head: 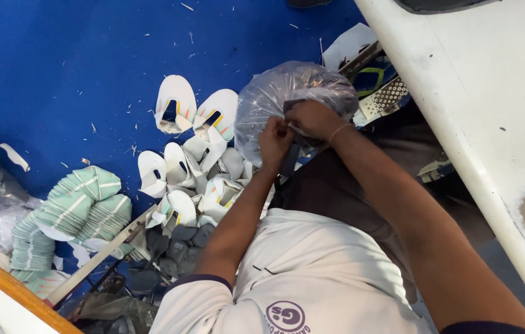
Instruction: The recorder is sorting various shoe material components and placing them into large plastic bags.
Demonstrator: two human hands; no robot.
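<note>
A clear plastic bag (287,93), crumpled and full, rests on my lap above my dark trousers. My left hand (273,141) pinches the bag's gathered mouth with its fingers closed. Touching it on the right, my right hand (312,119) grips the same bunched plastic together with a dark flat piece (290,159) that hangs down between the hands. What the bag holds is blurred by the plastic.
White shoe-upper pieces (194,154) with coloured stripes lie heaped on the blue floor (58,74). Stacks of green striped pieces (77,210) sit at the left, grey cut pieces (176,247) below. A white table (479,93) runs along the right, above a perforated metal pedal (383,96).
</note>
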